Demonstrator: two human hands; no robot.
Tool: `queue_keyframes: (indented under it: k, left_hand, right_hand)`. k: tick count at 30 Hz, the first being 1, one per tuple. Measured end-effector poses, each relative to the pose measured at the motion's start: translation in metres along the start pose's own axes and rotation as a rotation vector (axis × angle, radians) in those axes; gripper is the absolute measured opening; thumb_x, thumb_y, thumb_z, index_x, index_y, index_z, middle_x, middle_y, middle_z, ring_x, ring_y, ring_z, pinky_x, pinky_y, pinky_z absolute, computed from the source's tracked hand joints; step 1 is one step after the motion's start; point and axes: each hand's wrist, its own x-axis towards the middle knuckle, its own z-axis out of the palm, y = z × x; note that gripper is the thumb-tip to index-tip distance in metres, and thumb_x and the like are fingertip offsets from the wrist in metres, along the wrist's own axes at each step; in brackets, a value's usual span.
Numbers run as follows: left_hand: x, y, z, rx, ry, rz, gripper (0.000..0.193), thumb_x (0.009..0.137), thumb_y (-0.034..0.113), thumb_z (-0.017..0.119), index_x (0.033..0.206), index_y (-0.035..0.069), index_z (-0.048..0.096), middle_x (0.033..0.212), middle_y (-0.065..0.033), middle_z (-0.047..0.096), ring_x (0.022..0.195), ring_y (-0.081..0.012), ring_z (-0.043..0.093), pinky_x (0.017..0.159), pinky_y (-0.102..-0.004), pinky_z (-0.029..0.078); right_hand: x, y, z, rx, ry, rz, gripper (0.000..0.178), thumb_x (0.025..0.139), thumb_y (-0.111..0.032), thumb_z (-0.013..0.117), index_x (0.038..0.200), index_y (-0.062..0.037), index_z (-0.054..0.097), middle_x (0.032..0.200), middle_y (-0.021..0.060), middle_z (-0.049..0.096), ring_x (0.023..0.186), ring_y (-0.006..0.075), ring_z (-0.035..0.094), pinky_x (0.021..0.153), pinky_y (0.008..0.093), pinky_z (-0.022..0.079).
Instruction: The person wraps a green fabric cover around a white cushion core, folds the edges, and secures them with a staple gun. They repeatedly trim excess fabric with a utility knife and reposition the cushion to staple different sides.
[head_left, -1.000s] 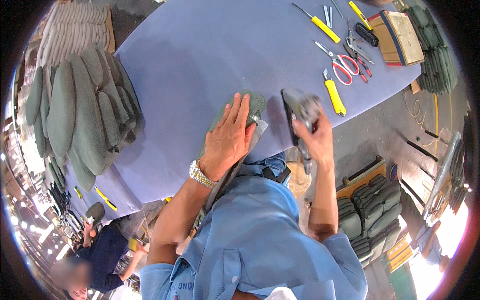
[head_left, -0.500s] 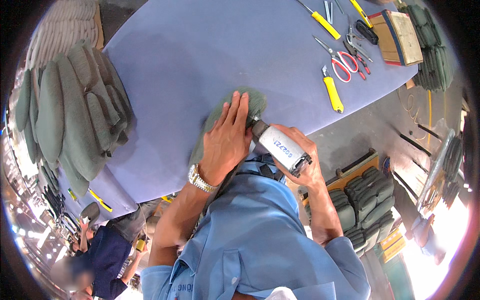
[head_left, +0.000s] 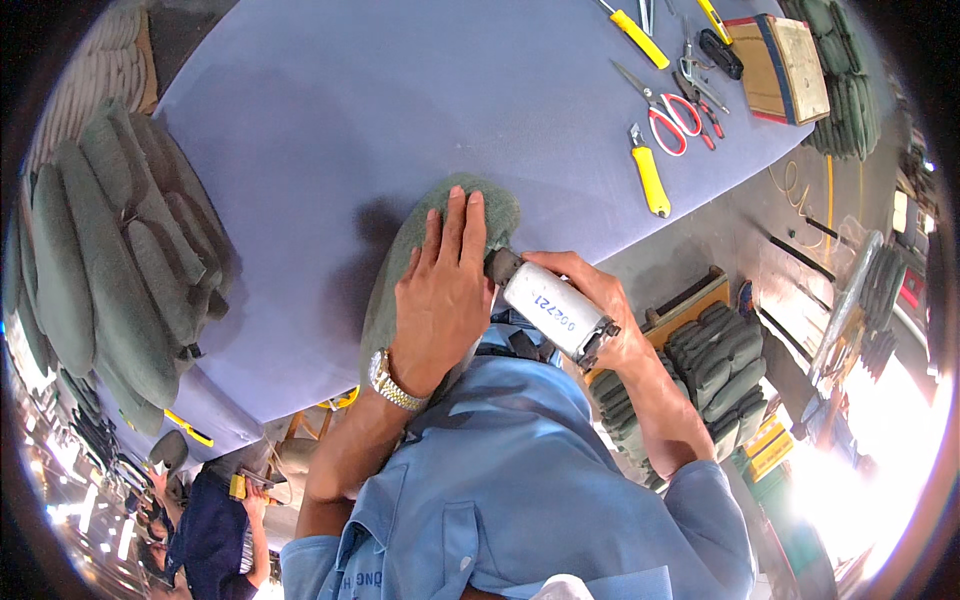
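Note:
A long, rounded pad covered in dark green fabric (head_left: pixel 395 290) lies at the near edge of the blue-grey table, its far end pointing away from me. My left hand (head_left: pixel 440 290), with a metal watch at the wrist, rests flat on it, fingers stretched out. In my right hand (head_left: pixel 600 300) is a silver power tool with a cylindrical body and dark nose (head_left: pixel 550 305). The nose meets the pad's right edge, beside my left fingers. What lies at its very tip is hidden.
Green pads (head_left: pixel 110 240) are piled on the table's left. Scissors (head_left: pixel 668 115), a yellow cutter (head_left: pixel 650 180), pliers (head_left: pixel 708 115) and a box (head_left: pixel 775 70) lie far right. More pads (head_left: pixel 715 370) are stacked beyond the right edge. A co-worker (head_left: pixel 215 520) is at lower left.
The pad has swung slightly left and shows more of its upper face. Both hands and the tool moved a little left with it. The whole view has shifted, and the co-worker moved.

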Motion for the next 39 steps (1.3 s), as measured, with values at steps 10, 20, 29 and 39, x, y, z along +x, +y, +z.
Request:
queue_keyframes:
  k: [10, 20, 29, 39]
  left_hand:
    - [0.001, -0.003, 0.009, 0.002, 0.083, -0.004, 0.088, 0.082, 0.007, 0.074, 0.159, 0.003, 0.033, 0.163, -0.0222, 0.038, 0.138, -0.0468, 0.051, 0.1, -0.0533, 0.056]
    - [0.007, -0.08, 0.002, -0.812, -0.218, -0.03, 0.067, 0.11, 0.035, 0.048, 0.166, 0.008, 0.023, 0.172, -0.0125, 0.023, 0.159, -0.0266, 0.018, 0.129, -0.0411, 0.014]
    - [-0.006, -0.059, 0.018, -0.693, -0.176, 0.049, 0.069, 0.112, 0.039, 0.037, 0.165, 0.001, 0.017, 0.173, -0.02, 0.015, 0.161, -0.0318, 0.01, 0.129, -0.0413, 0.012]
    - [-0.026, -0.018, 0.026, -0.122, 0.069, 0.063, 0.076, 0.099, 0.016, 0.061, 0.16, -0.007, 0.022, 0.162, -0.0334, 0.031, 0.151, -0.0492, 0.031, 0.123, -0.0512, 0.03]
  right_hand:
    - [0.004, -0.006, 0.009, 0.032, 0.065, 0.015, 0.07, 0.072, -0.013, 0.08, 0.139, -0.0086, 0.059, 0.12, 0.0146, 0.072, 0.107, 0.0288, 0.073, 0.093, 0.037, 0.056]
    - [-0.001, 0.018, 0.023, -0.045, 0.206, -0.291, 0.066, 0.073, -0.008, 0.077, 0.137, -0.0067, 0.06, 0.123, 0.0159, 0.071, 0.11, 0.0328, 0.072, 0.094, 0.0394, 0.056]
    - [-0.008, 0.024, 0.027, 0.038, 0.191, -0.276, 0.073, 0.069, -0.014, 0.086, 0.135, -0.0137, 0.055, 0.118, 0.0151, 0.071, 0.108, 0.0403, 0.069, 0.092, 0.0466, 0.058]
    - [-0.016, 0.04, 0.031, -0.035, 0.251, -0.261, 0.079, 0.067, -0.011, 0.081, 0.142, -0.0067, 0.058, 0.135, 0.0181, 0.066, 0.123, 0.0368, 0.065, 0.107, 0.0435, 0.052]
